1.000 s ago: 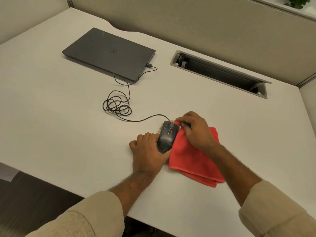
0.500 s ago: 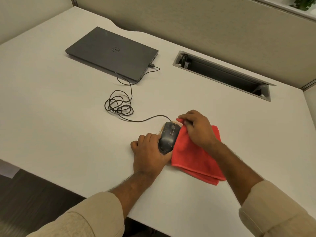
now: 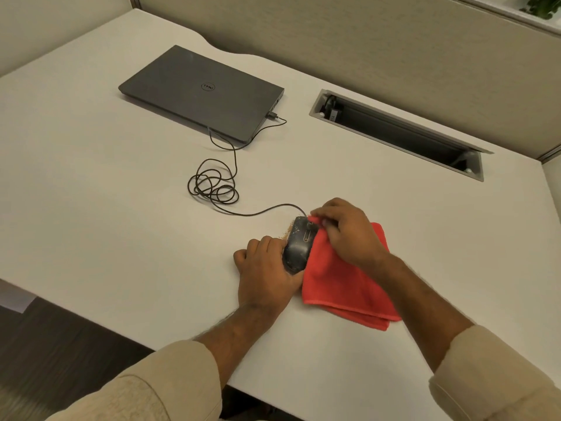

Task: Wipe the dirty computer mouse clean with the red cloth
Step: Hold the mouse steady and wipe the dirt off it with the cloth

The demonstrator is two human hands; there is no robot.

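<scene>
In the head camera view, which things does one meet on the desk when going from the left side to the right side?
Closed laptop → coiled mouse cable → left hand → dirty mouse → right hand pinching the red cloth → open cable tray in the desk.

The left hand (image 3: 267, 268) curls round the mouse (image 3: 299, 247) from its left, while the right hand (image 3: 349, 232) pinches the red cloth (image 3: 343, 284) against it.
</scene>
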